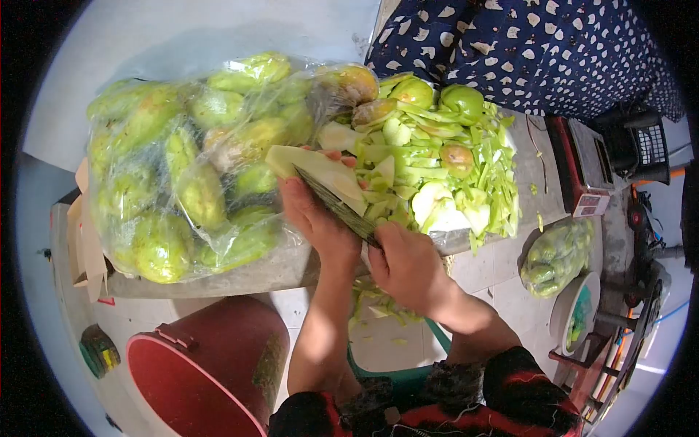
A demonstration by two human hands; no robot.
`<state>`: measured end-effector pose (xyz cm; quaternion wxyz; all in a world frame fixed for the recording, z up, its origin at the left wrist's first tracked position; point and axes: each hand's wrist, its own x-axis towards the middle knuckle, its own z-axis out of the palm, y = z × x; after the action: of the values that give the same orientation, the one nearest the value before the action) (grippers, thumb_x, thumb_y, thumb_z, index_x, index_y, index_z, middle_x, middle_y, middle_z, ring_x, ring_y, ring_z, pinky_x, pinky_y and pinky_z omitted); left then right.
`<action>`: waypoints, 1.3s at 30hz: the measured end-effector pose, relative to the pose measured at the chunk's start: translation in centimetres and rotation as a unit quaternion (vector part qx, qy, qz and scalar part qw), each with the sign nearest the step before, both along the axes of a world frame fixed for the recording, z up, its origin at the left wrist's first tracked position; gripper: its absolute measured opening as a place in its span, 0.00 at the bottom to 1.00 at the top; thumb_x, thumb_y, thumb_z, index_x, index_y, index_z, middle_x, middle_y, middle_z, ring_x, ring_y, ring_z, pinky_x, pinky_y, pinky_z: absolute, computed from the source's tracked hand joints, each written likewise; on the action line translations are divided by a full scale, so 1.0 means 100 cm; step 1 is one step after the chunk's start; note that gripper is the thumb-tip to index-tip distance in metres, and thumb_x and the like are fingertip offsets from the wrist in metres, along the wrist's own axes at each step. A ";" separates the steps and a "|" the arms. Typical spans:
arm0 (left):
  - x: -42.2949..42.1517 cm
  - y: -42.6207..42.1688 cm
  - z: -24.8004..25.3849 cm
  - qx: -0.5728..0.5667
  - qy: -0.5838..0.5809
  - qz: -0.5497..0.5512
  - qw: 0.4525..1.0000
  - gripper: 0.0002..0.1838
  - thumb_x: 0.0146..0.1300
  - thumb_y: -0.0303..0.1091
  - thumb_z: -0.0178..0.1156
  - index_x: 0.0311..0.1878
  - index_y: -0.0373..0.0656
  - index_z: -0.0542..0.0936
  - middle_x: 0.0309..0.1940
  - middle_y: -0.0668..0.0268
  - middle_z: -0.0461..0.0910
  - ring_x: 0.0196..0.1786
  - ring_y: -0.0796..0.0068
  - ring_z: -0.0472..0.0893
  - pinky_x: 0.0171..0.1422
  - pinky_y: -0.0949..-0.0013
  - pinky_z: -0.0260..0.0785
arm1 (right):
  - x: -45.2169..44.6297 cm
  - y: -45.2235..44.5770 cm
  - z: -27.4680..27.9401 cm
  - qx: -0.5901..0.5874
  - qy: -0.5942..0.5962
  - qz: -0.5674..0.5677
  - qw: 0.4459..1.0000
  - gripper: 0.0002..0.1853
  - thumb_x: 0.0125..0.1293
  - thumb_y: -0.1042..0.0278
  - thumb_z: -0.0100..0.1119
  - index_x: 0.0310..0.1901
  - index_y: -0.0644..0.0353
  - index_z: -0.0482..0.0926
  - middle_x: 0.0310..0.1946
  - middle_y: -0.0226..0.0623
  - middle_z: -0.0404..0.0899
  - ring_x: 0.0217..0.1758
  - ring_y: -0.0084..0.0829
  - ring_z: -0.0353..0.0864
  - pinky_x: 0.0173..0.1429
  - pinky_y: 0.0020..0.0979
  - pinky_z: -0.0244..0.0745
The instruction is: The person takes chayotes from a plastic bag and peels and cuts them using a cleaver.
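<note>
My left hand (313, 215) is wrapped round a pale peeled fruit (324, 171), its fingertips showing on the fruit's far side. My right hand (408, 262) is closed on the handle of a knife. The dark, wide knife blade (335, 204) lies against the near side of the fruit, slanting up to the left. Just beyond and to the right of both hands is a heap of green peelings and cut pieces (437, 167). To the left, a clear plastic bag (182, 175) full of green fruit rests on the table.
A red bucket (211, 364) stands below the table's near edge. A red scale (582, 164) sits at the right end. A bagged bundle of fruit (557, 255) and a white basin (580, 313) are at the lower right. Behind the heap is a person in patterned cloth (524, 51).
</note>
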<state>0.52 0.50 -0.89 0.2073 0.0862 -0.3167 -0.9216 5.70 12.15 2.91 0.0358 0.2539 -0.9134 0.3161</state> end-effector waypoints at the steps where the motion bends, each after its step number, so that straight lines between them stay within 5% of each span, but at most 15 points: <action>1: -0.001 0.000 0.001 -0.035 0.019 0.012 0.999 0.30 0.72 0.60 0.45 0.60 0.43 0.67 0.44 0.55 0.77 0.44 0.57 0.79 0.37 0.61 0.78 | 0.000 0.002 0.002 -0.014 -0.005 -0.003 1.000 0.09 0.61 0.70 0.59 0.38 0.61 0.68 0.27 0.48 0.74 0.26 0.54 0.79 0.29 0.48 0.74; 3: -0.003 0.000 0.002 -0.070 0.037 0.025 0.997 0.30 0.74 0.57 0.44 0.60 0.38 0.67 0.43 0.54 0.78 0.41 0.63 0.81 0.36 0.66 0.77 | -0.008 0.007 0.013 -0.043 -0.057 -0.013 0.997 0.09 0.63 0.70 0.57 0.38 0.62 0.68 0.26 0.50 0.75 0.26 0.55 0.78 0.29 0.48 0.73; 6: -0.004 -0.002 0.002 -0.112 0.009 0.007 0.994 0.29 0.73 0.58 0.43 0.59 0.40 0.67 0.40 0.54 0.78 0.39 0.57 0.81 0.34 0.60 0.78 | -0.016 0.016 0.031 -0.082 -0.139 -0.025 0.987 0.08 0.66 0.71 0.56 0.38 0.64 0.68 0.23 0.53 0.74 0.26 0.58 0.77 0.29 0.47 0.70; 10: -0.004 -0.003 0.006 -0.145 0.025 -0.012 0.989 0.29 0.75 0.56 0.42 0.58 0.35 0.68 0.41 0.56 0.79 0.39 0.67 0.81 0.41 0.70 0.75 | -0.022 0.021 0.053 -0.097 -0.233 -0.058 0.966 0.06 0.66 0.73 0.57 0.37 0.65 0.70 0.23 0.56 0.74 0.28 0.61 0.74 0.30 0.46 0.67; 18: -0.003 -0.016 0.007 -0.195 0.003 -0.115 0.974 0.28 0.76 0.54 0.41 0.58 0.36 0.70 0.41 0.59 0.80 0.39 0.69 0.82 0.40 0.70 0.75 | -0.026 0.040 0.041 -0.045 -0.076 -0.044 0.995 0.06 0.66 0.73 0.56 0.36 0.64 0.69 0.24 0.54 0.74 0.30 0.59 0.75 0.32 0.46 0.69; 21: 0.000 -0.018 0.017 -0.148 -0.036 -0.183 0.971 0.30 0.75 0.58 0.39 0.61 0.38 0.68 0.42 0.58 0.80 0.41 0.64 0.83 0.36 0.66 0.76 | -0.032 0.046 0.038 -0.030 -0.021 -0.091 0.995 0.07 0.66 0.74 0.57 0.36 0.64 0.68 0.24 0.53 0.75 0.29 0.58 0.75 0.31 0.46 0.69; 23: 0.000 -0.020 0.016 0.053 -0.037 -0.278 0.958 0.34 0.72 0.63 0.37 0.62 0.40 0.67 0.43 0.55 0.80 0.41 0.58 0.83 0.33 0.62 0.76 | -0.036 0.050 0.039 -0.060 -0.017 -0.155 0.986 0.08 0.65 0.74 0.59 0.34 0.63 0.68 0.22 0.50 0.75 0.24 0.53 0.76 0.28 0.41 0.69; 26: -0.004 -0.028 0.010 0.141 0.006 -0.351 0.926 0.37 0.70 0.68 0.35 0.63 0.43 0.66 0.43 0.53 0.79 0.43 0.52 0.82 0.35 0.56 0.75 | -0.037 0.054 0.042 -0.046 -0.002 -0.175 0.983 0.08 0.65 0.75 0.59 0.34 0.63 0.67 0.21 0.48 0.74 0.20 0.48 0.75 0.26 0.37 0.68; 29: -0.004 -0.026 0.010 0.235 0.007 -0.311 0.921 0.36 0.70 0.67 0.35 0.62 0.44 0.68 0.45 0.53 0.79 0.46 0.49 0.80 0.40 0.51 0.74 | -0.035 0.050 0.039 -0.047 0.012 -0.162 0.986 0.09 0.65 0.76 0.59 0.34 0.64 0.67 0.20 0.47 0.73 0.19 0.45 0.74 0.25 0.37 0.67; 39: -0.005 -0.028 0.009 0.216 0.030 -0.222 0.950 0.35 0.70 0.66 0.36 0.58 0.44 0.72 0.46 0.54 0.79 0.49 0.49 0.79 0.48 0.50 0.73 | -0.025 0.034 0.034 -0.071 -0.013 -0.085 0.994 0.07 0.64 0.76 0.60 0.34 0.64 0.70 0.21 0.49 0.74 0.23 0.53 0.75 0.27 0.39 0.69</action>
<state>0.00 -2.26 -0.01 -0.0170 0.0280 -0.1150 -0.9928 3.20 15.51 6.34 0.0684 0.1683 -0.9072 0.3793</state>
